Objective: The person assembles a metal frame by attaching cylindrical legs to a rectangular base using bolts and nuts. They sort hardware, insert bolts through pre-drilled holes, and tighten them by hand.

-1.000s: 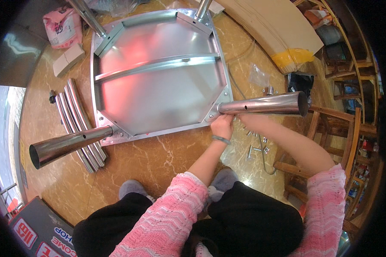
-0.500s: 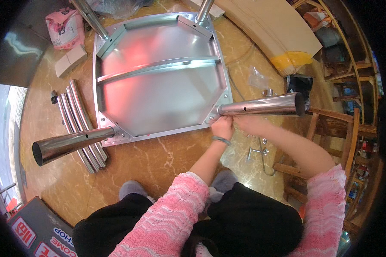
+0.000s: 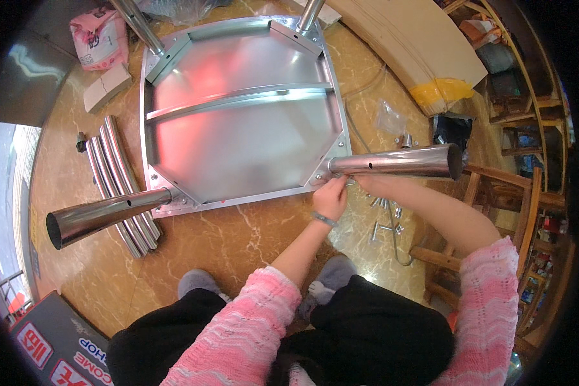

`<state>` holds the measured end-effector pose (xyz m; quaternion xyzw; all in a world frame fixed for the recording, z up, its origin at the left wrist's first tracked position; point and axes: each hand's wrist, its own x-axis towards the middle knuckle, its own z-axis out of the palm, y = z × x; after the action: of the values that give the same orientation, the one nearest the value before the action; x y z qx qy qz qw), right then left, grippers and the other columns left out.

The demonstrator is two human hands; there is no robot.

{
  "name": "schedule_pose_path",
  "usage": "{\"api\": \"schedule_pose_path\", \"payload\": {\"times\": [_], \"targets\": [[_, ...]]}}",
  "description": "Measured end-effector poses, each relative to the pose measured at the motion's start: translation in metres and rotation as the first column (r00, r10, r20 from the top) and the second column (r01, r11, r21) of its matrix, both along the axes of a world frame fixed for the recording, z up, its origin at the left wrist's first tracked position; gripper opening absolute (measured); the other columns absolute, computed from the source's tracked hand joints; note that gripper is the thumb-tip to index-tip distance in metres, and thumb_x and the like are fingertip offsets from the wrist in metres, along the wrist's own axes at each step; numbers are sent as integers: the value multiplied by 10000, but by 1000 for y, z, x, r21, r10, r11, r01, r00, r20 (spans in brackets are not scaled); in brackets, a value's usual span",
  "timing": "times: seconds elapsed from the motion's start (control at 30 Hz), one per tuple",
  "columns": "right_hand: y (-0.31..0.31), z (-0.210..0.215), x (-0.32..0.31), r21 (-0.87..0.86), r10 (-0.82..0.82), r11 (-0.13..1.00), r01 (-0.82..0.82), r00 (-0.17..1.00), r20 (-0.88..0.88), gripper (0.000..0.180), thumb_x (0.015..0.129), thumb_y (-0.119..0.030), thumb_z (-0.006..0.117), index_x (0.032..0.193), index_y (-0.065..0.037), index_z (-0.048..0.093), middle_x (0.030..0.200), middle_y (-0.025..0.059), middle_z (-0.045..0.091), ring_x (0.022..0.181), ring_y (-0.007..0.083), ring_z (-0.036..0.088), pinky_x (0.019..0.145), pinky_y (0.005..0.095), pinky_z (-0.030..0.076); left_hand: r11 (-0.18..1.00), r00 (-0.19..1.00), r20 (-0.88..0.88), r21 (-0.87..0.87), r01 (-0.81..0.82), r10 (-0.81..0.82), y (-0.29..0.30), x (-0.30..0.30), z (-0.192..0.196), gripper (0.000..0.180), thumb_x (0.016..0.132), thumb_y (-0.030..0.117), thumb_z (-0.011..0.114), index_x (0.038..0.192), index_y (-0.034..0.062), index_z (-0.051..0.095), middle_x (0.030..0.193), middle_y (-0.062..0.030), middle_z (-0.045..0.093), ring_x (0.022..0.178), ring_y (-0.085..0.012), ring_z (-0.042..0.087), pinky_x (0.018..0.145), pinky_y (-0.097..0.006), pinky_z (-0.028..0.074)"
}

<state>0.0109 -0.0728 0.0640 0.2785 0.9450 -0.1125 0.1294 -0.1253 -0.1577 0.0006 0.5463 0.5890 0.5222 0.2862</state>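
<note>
An upturned metal table (image 3: pixel 231 151) lies on the floor, its shiny tubular legs at the corners. Both my hands are at the base of the near right leg (image 3: pixel 405 163). My left hand (image 3: pixel 331 198) is closed at the table's corner, with its fingertips pressed together just below the leg. Close beside it, my right hand (image 3: pixel 374 185) reaches in under the leg with its fingers bent inward. Whatever the fingers pinch is too small and too covered to make out. The near left leg (image 3: pixel 109 215) stands fixed in its corner plate.
Several loose metal tubes (image 3: pixel 111 167) lie left of the table. Right of my hands are metal fittings (image 3: pixel 385 230), a thin cable (image 3: pixel 396 248), a clear plastic bag (image 3: pixel 388 117) and a wooden stool (image 3: pixel 505 193). A large cardboard box (image 3: pixel 412 45) lies at the far right.
My left hand has shifted slightly down and left, its wrist turning a little. My right hand stays by the leg's base. The whole view has moved slightly.
</note>
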Motion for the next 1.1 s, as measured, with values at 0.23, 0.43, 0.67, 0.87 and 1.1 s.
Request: {"api": "schedule_pose_path", "payload": {"times": [0.23,0.43,0.67,0.87,1.1], "targets": [[3,27,3,-313,-400,867,388,916,31,354,807,-108,512,1158,-73,490,1118,171,550,1018,269,525,878,345,408,997,996,-82,-56,-43,38,8,-48,17,487,655,-24,493,1140,23,497,1062,-168,548,998,-332,503,844,-402,396],[31,45,-1,-68,-558,821,567,771,-309,238,815,-191,567,671,-8,522,642,197,522,589,372,529,538,409,415,952,944,-132,-96,290,-301,45,-59,17,558,635,-26,477,1192,8,467,1129,-174,538,1096,-316,475,947,-429,334],[49,25,-33,12,-609,789,614,785,-111,256,825,-253,571,710,-28,537,673,217,566,635,407,559,555,470,440,977,986,80,-146,156,-145,54,-59,4,397,732,20,501,1124,61,540,1011,-104,621,929,-282,568,836,-362,430],[52,35,-46,29,-510,858,513,858,-65,232,813,-251,564,718,-39,566,681,198,584,646,377,577,579,459,455,983,991,-19,-135,127,-131,83,-67,5,234,723,98,622,954,70,639,953,-92,622,888,-285,570,798,-368,449],[54,33,-45,79,-438,887,454,884,-161,222,799,-224,584,669,-46,564,584,185,555,585,368,569,611,455,442,941,951,40,-135,309,-307,109,-60,8,310,646,61,690,952,76,646,934,-100,604,819,-272,587,731,-346,479]]}}
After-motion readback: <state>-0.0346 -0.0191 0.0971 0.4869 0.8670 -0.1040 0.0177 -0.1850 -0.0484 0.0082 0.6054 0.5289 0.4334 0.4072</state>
